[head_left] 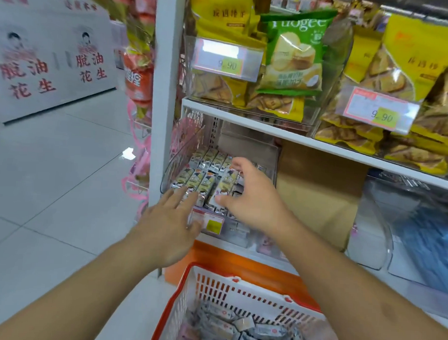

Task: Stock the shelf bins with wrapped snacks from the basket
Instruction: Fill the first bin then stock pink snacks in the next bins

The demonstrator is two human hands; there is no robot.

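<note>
Two bare hands are reaching into the same clear plastic shelf bin [178, 152] on the lower shelf. Working from the left, the left hand [170, 222] is lying spread, fingers straight and flat, its fingertips [179, 191] touching the front row of small silver-and-yellow wrapped snacks [201, 175] at the bin's near lip and holding nothing. Those snacks are standing packed side by side in rows, their long axes running front to back, away from the person. Just to the right, the right hand [252, 196] is sitting deeper in the bin, pinching one upright wrapped snack bar [226, 182] between thumb below and fingers above; this hand is nearer the open slot, so the seating move looks to be its job, with the bar needing to be lined up parallel to its neighbours. A pink-and-yellow price tag [207, 221] is hanging on the bin front between the wrists. Below and nearer, the red-rimmed white plastic basket [212, 285] is holding a loose heap of pale wrapped snacks [239, 330], lying at all angles, well below both hands.
</note>
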